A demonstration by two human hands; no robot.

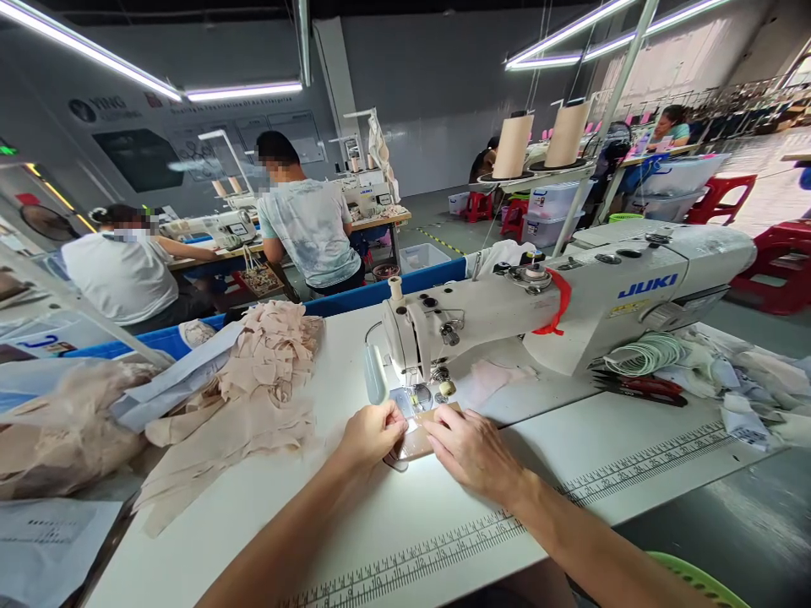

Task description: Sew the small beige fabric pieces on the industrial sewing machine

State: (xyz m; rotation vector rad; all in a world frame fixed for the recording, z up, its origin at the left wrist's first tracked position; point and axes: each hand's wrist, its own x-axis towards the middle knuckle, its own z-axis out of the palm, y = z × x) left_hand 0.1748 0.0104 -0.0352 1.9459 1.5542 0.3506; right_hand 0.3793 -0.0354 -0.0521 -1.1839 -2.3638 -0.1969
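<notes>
Right forearm [583,540] crosses the tabletop's [190,523] near edge. Left hand [371,435] pinches tan fabric's [416,445] edge; right hand [478,447], fingers spread, presumably steadies it.

We are seeing a small, flat brown piece [415,446] with a bright white patch showing toward its left. It is lying on the white table [608,439], just at the near side of the sewing machine [494,308].
</notes>
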